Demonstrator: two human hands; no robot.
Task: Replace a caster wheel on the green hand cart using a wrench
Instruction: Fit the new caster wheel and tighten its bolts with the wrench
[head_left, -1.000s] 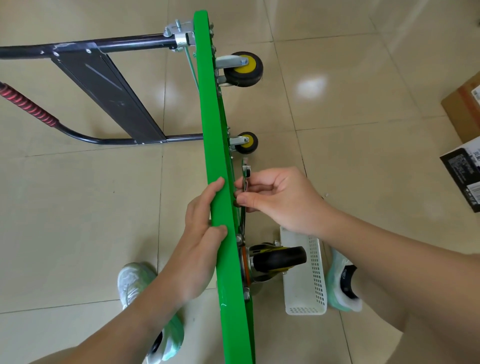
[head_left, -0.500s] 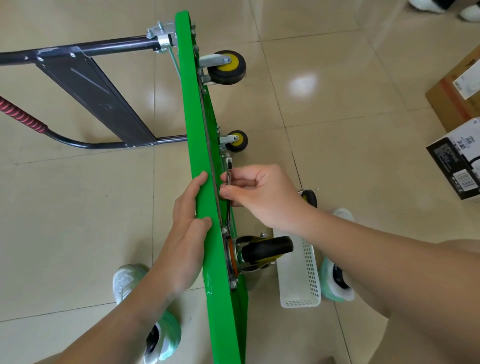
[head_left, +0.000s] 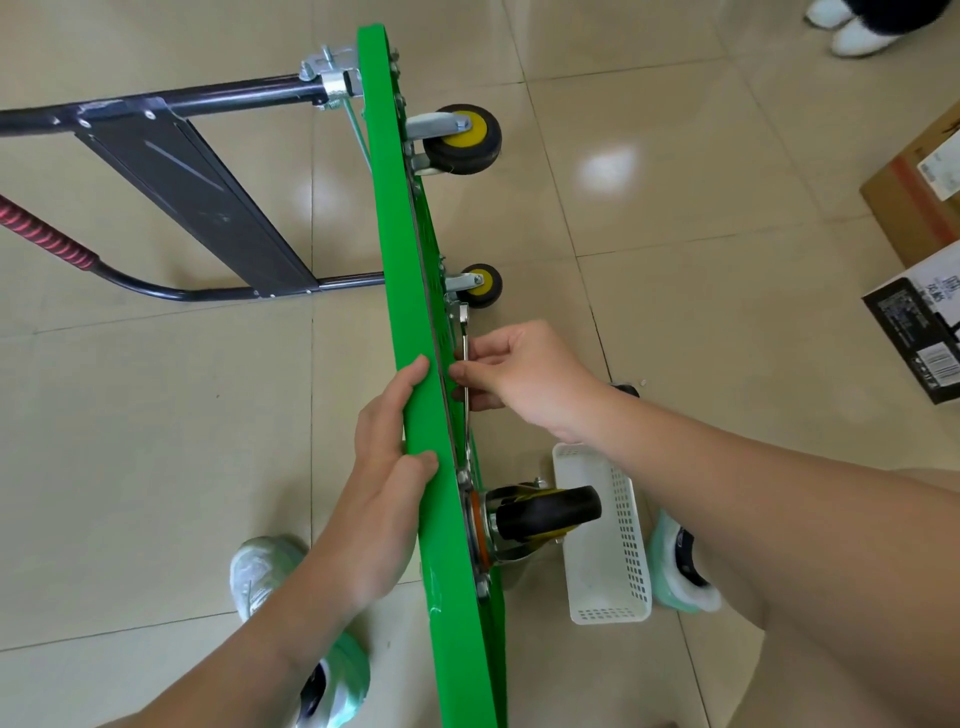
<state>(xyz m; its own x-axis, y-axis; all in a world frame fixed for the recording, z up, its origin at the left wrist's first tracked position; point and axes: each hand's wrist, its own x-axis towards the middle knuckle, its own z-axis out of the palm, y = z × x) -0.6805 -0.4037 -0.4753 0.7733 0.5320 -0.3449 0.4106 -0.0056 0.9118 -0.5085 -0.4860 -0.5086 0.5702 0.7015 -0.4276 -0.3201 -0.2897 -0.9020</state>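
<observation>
Right hand (head_left: 524, 371) pinches wrench (head_left: 464, 335) shank; wrench lies along cart (head_left: 410, 260) edge, lower end beyond fingers toward caster (head_left: 545, 512); left hand (head_left: 387, 457) grips cart edge

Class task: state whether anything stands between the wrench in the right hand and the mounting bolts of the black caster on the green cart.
Nothing visible does. The right hand pinches the wrench against the green cart's underside, and only bare deck lies between its lower end and the black caster's upper bolt.
</observation>
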